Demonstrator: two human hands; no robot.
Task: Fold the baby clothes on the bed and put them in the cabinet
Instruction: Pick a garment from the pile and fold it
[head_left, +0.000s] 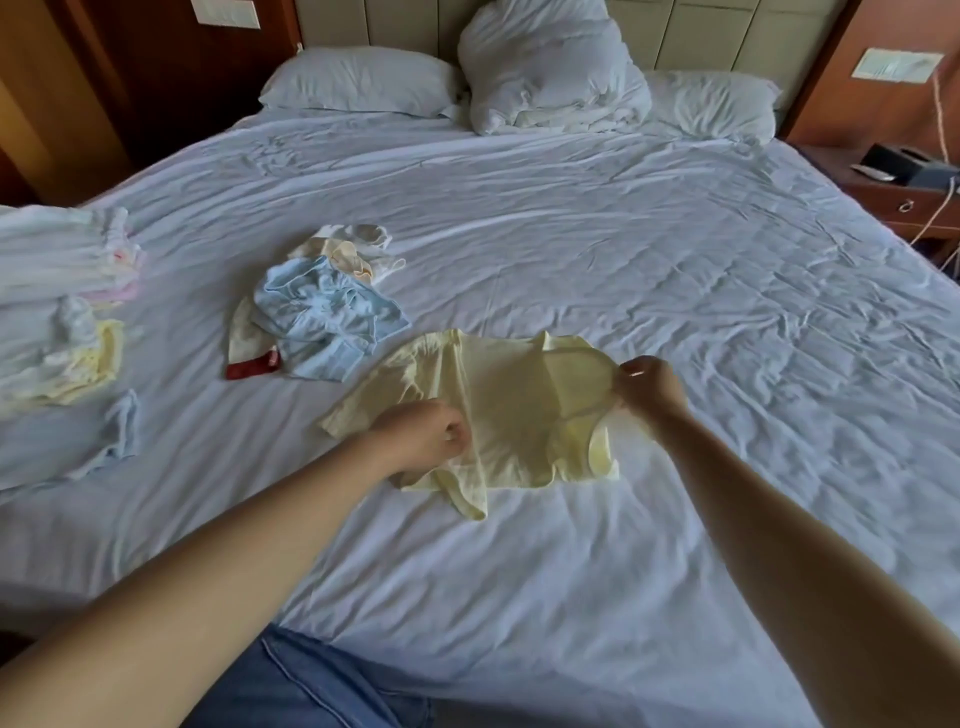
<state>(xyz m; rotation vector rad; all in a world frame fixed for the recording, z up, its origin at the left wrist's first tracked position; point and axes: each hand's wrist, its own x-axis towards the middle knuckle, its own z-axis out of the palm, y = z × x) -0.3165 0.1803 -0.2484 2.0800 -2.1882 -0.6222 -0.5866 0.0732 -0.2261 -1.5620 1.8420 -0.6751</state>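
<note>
Yellow cotton, thin and limp, made up the baby garment (514, 410) under inspection. It lay partly spread on the white bed sheet (623, 234), toward the person's side of the bed and just beside the unfolded heap (322, 322) of blue and cream clothes.

Risks, given as judgement only:
- The cloth was raised at one end and slack in places. If the two hands pulled unevenly, the fold line would likely run crooked and the panel would bunch instead of lying flat.
- The lower hem and a loose flap lay rumpled toward the person, so folding over them would probably trap creases.
- A pinch on so little fabric could slip and drop the raised edge back onto the sheet.
- The heap lay close enough that a wide sweep might drag a piece along.

The cabinet was not in view.

Grip findings: the left hand (426, 436) was curled, knuckles up, low against the sheet. Its fingers appeared closed on a lengthwise pleat near the garment's middle. The right hand (649, 387) pinched the garment's right-hand edge between thumb and curled fingers, holding it clear of the sheet so that the cloth drew taut toward it. The garment lay between the two hands — fabric gathered at the left fingers, a loose portion hanging below the right.

Folded piles (62, 291) sat well apart, at the left edge of the bed.
</note>
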